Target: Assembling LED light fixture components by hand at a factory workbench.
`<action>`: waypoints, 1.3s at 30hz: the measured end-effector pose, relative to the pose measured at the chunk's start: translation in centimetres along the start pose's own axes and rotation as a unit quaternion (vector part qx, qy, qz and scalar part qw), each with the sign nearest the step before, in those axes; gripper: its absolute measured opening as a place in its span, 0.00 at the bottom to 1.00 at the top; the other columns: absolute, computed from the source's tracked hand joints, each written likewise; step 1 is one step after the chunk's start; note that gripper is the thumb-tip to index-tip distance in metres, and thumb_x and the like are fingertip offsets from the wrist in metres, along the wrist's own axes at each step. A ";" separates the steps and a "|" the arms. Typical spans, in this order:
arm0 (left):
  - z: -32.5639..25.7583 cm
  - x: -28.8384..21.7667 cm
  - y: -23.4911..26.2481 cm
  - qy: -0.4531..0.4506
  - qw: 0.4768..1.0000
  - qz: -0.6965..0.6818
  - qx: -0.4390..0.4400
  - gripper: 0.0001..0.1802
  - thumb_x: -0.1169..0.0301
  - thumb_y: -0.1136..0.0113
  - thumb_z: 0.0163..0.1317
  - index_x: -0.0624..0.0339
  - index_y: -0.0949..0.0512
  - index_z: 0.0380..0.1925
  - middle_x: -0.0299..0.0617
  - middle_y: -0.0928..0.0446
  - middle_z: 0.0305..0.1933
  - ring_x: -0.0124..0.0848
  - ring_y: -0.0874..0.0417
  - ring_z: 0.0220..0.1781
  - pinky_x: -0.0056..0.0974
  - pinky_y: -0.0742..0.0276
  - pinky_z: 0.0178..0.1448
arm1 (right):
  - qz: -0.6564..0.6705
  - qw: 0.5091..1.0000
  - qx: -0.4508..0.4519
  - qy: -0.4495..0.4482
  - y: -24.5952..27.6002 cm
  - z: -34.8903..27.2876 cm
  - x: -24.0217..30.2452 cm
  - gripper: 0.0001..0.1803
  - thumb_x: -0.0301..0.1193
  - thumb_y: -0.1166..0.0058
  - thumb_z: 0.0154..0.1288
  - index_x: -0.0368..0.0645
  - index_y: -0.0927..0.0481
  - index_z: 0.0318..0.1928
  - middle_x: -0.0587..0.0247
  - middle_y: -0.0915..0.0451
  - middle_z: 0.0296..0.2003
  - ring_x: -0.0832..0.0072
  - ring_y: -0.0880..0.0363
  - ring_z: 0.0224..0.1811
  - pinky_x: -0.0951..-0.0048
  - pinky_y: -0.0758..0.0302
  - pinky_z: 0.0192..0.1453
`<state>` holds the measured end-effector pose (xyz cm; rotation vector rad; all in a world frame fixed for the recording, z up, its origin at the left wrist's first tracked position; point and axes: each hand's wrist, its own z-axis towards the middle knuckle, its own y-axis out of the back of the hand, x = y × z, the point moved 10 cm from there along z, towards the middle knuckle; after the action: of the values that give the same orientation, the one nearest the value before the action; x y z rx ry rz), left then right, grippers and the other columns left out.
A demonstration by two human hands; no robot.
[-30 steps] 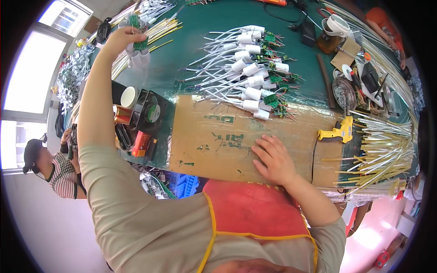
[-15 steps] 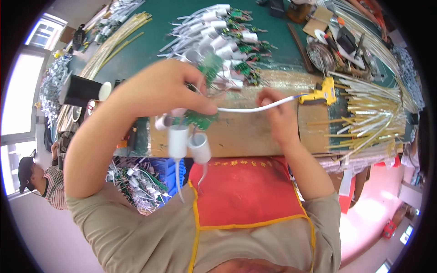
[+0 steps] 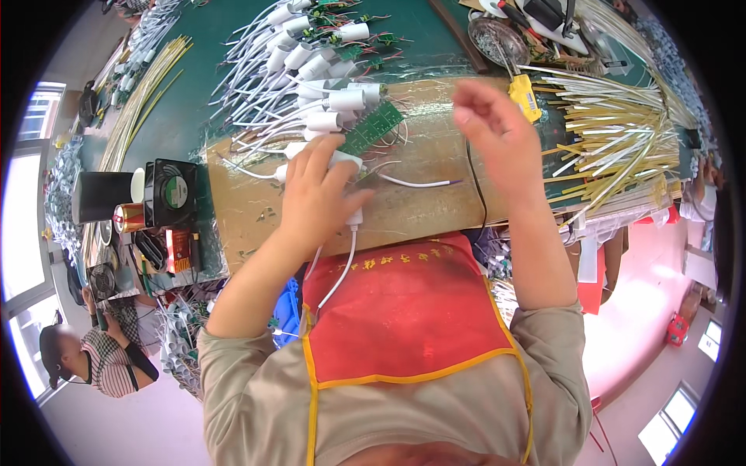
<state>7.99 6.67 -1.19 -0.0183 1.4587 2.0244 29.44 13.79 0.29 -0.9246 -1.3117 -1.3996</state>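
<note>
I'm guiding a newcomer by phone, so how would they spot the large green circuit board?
On the green table, find the brown cardboard sheet. Just beyond the left hand, beside white cylinders, the circuit board slants up toward the right. Its broad rectangular green face with pale lines sets it apart from the smaller boards farther away.

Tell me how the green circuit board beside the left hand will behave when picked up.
The green circuit board will probably stay stiff, since it looks flat with straight edges. It is likely light, looking thin. It may bump the white tubes crowded close by.
</note>
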 end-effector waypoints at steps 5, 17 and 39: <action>-0.4 -1.2 0.0 -0.032 0.999 0.014 -0.005 0.14 0.72 0.30 0.41 0.56 0.20 0.32 0.46 0.28 0.55 0.48 0.28 0.58 0.49 0.31 0.56 | -0.188 0.950 0.176 0.179 -6.7 -3.3 2.6 0.27 0.33 0.39 0.56 0.51 0.26 0.58 0.59 0.24 0.51 0.61 0.25 0.53 0.65 0.27 0.57; -0.9 0.6 1.7 0.120 0.955 -0.251 0.105 0.15 0.73 0.36 0.54 0.59 0.23 0.42 0.46 0.21 0.36 0.41 0.18 0.37 0.39 0.24 0.41 | -0.310 0.858 0.247 0.326 -11.9 -5.9 5.3 0.15 0.36 0.37 0.54 0.47 0.22 0.41 0.65 0.22 0.31 0.64 0.22 0.35 0.63 0.27 0.39; -2.1 6.5 1.9 0.358 0.840 -0.382 0.144 0.14 0.76 0.39 0.57 0.66 0.20 0.44 0.36 0.21 0.34 0.23 0.23 0.35 0.30 0.27 0.39 | -0.105 0.958 0.266 0.015 -8.6 0.5 2.3 0.17 0.41 0.43 0.63 0.44 0.22 0.47 0.66 0.23 0.31 0.74 0.24 0.34 0.70 0.27 0.41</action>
<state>1.11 7.62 -2.72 -1.1514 1.7696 1.1385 20.58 13.51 0.44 -0.4075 -1.6870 -1.1161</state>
